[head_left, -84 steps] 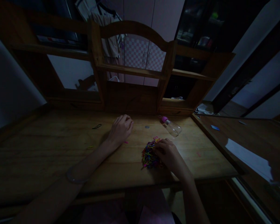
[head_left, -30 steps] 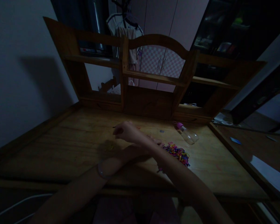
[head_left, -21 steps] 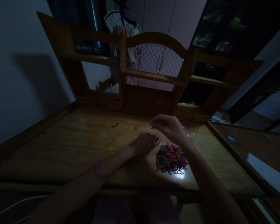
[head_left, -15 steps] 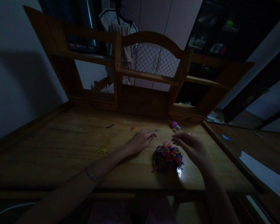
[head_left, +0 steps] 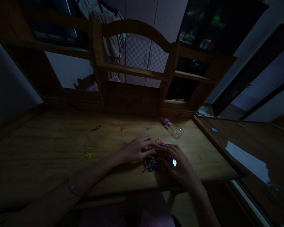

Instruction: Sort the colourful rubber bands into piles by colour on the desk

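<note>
A heap of small, brightly coloured rubber bands (head_left: 153, 161) lies on the wooden desk between my hands. My left hand (head_left: 137, 148) reaches its left side, thumb and fingers apart, fingertips at the bands. On the right side, my right hand (head_left: 178, 160) rests over the heap with fingers spread and curved, covering part of it. Farther left is a small yellow group of bands (head_left: 88, 153). An orange-red cluster (head_left: 122, 128), a greyish band (head_left: 148, 128) and a black band (head_left: 96, 127) lie behind. A pink piece (head_left: 125, 144) shows beside my left hand.
A clear bottle with a purple-pink cap (head_left: 175, 130) lies on its side behind my right hand. The desk's wooden shelf frame (head_left: 132, 97) rises at the back. To the right, a lower brown surface holds a white paper (head_left: 247, 160) and a blue card (head_left: 215, 130).
Both hands have come in to the heap; my right hand has lowered onto its right side. A pink piece now shows by my left hand. The view has shifted right.
</note>
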Motion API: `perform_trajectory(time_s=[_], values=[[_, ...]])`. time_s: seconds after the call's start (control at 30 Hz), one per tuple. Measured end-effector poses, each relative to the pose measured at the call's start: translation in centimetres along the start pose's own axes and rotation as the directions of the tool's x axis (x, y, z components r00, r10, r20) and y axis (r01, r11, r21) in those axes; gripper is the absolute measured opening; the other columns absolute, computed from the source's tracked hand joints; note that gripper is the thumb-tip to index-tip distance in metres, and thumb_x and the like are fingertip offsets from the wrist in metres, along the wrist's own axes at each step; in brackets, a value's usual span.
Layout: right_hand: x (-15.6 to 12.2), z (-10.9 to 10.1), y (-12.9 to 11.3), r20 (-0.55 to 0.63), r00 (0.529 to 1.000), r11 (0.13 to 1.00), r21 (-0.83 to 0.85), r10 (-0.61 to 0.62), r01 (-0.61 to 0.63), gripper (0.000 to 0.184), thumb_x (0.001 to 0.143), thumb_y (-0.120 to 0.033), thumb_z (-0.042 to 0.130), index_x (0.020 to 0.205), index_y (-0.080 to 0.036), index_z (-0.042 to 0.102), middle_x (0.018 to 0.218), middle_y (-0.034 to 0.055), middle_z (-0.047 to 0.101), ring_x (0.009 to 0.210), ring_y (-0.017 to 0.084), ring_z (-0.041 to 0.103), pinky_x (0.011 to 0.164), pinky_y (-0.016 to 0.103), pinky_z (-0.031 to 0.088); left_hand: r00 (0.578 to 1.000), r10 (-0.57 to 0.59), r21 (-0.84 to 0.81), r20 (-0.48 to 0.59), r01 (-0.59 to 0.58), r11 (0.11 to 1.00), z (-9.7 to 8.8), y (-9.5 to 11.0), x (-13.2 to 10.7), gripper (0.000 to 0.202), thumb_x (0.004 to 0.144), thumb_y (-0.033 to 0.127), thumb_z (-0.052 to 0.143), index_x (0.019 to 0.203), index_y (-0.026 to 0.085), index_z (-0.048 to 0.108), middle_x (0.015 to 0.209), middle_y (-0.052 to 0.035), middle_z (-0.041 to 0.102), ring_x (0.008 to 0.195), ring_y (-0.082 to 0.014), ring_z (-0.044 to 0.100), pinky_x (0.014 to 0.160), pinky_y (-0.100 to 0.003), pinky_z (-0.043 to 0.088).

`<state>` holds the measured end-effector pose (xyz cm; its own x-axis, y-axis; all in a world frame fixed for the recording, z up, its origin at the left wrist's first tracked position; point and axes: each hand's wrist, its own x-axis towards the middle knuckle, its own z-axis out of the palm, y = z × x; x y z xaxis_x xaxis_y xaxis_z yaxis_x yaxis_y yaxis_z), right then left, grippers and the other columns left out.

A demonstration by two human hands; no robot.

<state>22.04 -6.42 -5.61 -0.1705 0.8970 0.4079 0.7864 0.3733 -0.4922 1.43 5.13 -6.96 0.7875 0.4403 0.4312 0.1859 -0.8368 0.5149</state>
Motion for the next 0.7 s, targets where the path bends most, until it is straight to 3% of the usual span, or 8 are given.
perform_trajectory(time_s=[0.13,0.3,0.43,0.7], values=[[0.8,1.0,-0.1,0.063,0.998,0.999,-0.054,0.0,0.003,0.034,0.086,-0.013,0.061,0.116,-0.027,0.064,0.112,0.007,0.065,0.109,0.026,0.055,0.095,0.044,0.046,0.997,-0.053,0.064,-0.059,0.057,0.996,-0.7,-0.6,-0.1,0.022,0.095,0.033,0.05,0.105,0.023,0.067,0.101,-0.0055,0.062,0.1,-0.0211,0.056,0.091,-0.036,0.043],[1.0,1.3,0.5,0.061,0.997,0.997,-0.064,0.041,-0.038,0.021,0.087,-0.013,0.062,0.101,-0.025,0.07,0.1,0.0057,0.068,0.099,0.024,0.056,0.088,0.039,0.047,0.992,-0.06,0.107,-0.109,0.072,0.992,-1.0,-1.3,-0.2,0.023,0.096,0.03,0.047,0.101,0.02,0.067,0.1,-0.0064,0.063,0.1,-0.0213,0.056,0.092,-0.037,0.044],[1.1,1.0,0.6,0.035,0.997,0.998,0.017,0.066,-0.066,0.016,0.086,-0.014,0.063,0.095,-0.025,0.071,0.095,0.0051,0.068,0.096,0.023,0.059,0.085,0.037,0.048,0.993,-0.034,0.126,-0.11,0.048,0.991,-0.7,-1.5,-0.2,0.023,0.096,0.03,0.047,0.102,0.019,0.067,0.102,-0.0067,0.063,0.103,-0.0213,0.055,0.095,-0.038,0.043],[0.6,0.7,0.6,-0.086,0.973,0.95,0.248,0.215,-0.188,0.013,0.088,-0.026,0.063,0.101,-0.024,0.063,0.102,0.0038,0.068,0.094,0.021,0.064,0.083,0.034,0.05,0.994,-0.05,0.072,-0.093,0.057,0.996,-0.9,-1.4,-0.2,0.021,0.095,0.028,0.049,0.1,0.019,0.067,0.098,-0.0061,0.062,0.098,-0.0203,0.056,0.09,-0.036,0.044]])
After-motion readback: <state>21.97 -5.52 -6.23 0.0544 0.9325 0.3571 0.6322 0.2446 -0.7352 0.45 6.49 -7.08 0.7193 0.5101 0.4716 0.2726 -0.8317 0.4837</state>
